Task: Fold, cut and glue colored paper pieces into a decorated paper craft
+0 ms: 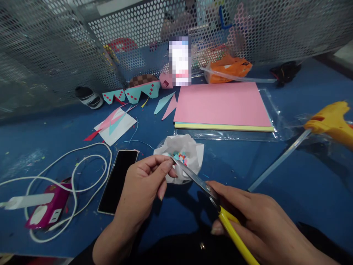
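My right hand [253,217] grips a pair of scissors [197,179] with yellow handles, the blades pointing up and left. Their tips lie at the fingertips of my left hand [150,178]. That hand is closed in a pinch; whatever sits between thumb and finger is too small or too hidden to name. Just behind the fingers stands a bowl lined with white paper [196,151]. Small colored paper bits [180,158] in red, blue, orange and pink lie inside it.
A black phone [118,180], a magenta power bank [49,206] and a looped white cable [74,184] lie left. Pink paper sheets [223,105] are stacked behind. A yellow glue gun [328,121] rests right. Paper scraps [118,123] and cut blue paper shapes [142,92] lie before a perforated metal panel [129,29].
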A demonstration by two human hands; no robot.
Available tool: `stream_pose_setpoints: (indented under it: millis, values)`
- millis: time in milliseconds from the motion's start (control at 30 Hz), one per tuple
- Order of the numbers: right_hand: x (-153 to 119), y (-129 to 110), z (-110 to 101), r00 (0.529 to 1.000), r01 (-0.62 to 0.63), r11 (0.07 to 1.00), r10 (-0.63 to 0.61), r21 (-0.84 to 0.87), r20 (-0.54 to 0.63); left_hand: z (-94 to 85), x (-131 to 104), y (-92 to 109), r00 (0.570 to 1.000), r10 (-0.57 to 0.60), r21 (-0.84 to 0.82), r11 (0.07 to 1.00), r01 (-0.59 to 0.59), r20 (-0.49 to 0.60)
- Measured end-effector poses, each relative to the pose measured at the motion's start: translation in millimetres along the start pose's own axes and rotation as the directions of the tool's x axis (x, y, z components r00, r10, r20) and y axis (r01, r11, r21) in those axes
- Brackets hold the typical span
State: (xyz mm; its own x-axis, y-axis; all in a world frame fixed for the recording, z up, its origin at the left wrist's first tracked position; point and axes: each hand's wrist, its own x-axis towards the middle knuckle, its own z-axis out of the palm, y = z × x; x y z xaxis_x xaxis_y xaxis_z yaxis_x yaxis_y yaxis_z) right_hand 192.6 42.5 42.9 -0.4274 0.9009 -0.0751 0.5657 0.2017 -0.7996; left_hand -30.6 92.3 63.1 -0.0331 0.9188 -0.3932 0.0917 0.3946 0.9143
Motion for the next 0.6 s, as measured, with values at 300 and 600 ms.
stream_pose_setpoints:
  millis: [300,600]
  values:
    - [0.0,1.7,-1.9,0.998,-0.057,0.998,0.057,0.038,0.012,-3.1,2.1,1.7,1.000,0.028,0.025,0.999,-0.028,0.000]
    - [-1.5,-2.2,-2.9,0.993,-0.111,0.990,0.108,0.087,0.042,-2.7,2.2,2.1,0.999,0.025,-0.006,1.000,-0.026,-0.023]
